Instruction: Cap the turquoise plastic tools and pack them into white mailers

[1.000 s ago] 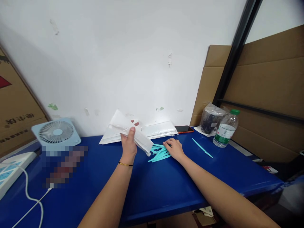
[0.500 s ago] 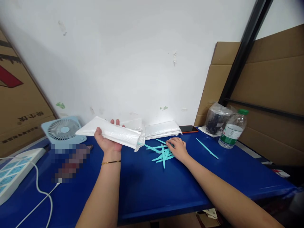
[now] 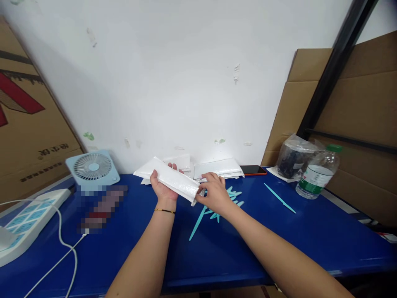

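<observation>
My left hand (image 3: 164, 188) grips a white padded envelope (image 3: 176, 180) from below, thumb on the near side and fingertips over the far edge. The envelope slants down to the right, its open end toward my right hand (image 3: 215, 194). There, the right thumb and fingers are pinched together at the envelope's mouth; what lies between them is hidden. Below and behind that hand is a loose pile of slim teal plastic sticks (image 3: 237, 193) with tapered ends, partly covered by it. One teal stick (image 3: 197, 223) points out toward the near edge.
Stacked white envelopes (image 3: 217, 166) lie by the wall beside a phone (image 3: 253, 170). A single teal stick (image 3: 279, 198) is farther right, near a bottle (image 3: 318, 174) and a bagged dark item (image 3: 288, 159). At left are a blue fan (image 3: 93, 167), a power strip (image 3: 37, 223) and a cable (image 3: 60, 231).
My right hand has moved from the teal pile to the envelope's open end. The envelope and my left hand have shifted right and slightly down. Some sticks in the pile have shifted.
</observation>
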A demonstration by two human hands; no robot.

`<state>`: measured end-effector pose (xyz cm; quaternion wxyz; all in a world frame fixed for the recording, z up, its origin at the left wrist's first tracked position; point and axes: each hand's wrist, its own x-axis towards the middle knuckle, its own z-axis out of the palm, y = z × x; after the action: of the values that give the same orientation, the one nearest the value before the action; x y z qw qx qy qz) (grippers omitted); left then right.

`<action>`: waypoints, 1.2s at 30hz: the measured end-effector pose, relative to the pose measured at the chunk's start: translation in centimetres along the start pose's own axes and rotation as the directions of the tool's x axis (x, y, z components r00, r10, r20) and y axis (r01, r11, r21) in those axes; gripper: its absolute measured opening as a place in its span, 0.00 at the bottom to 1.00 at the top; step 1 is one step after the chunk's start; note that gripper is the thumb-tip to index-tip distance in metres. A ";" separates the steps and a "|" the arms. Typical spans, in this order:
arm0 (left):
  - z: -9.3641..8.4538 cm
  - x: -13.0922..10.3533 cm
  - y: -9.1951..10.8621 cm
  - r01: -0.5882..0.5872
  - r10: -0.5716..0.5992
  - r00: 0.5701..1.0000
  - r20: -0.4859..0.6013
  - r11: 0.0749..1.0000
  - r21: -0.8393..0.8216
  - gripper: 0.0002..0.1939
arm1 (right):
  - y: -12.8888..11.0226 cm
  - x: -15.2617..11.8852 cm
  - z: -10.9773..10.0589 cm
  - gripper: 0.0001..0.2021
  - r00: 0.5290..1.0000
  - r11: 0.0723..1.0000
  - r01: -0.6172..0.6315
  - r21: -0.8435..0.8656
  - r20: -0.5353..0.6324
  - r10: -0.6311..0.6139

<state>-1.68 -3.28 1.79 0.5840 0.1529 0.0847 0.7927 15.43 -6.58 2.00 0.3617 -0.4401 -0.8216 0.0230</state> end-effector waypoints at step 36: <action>-0.8 1.1 -0.8 -0.164 0.205 0.947 -0.246 0.970 0.178 0.17 | 3.6 -0.7 0.8 0.16 0.823 0.233 -0.561 0.795 0.503 0.264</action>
<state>-1.54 -1.96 1.00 0.4771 0.0990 0.2080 0.8481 17.77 -4.67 -0.25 0.4109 -0.3543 -0.5538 0.6317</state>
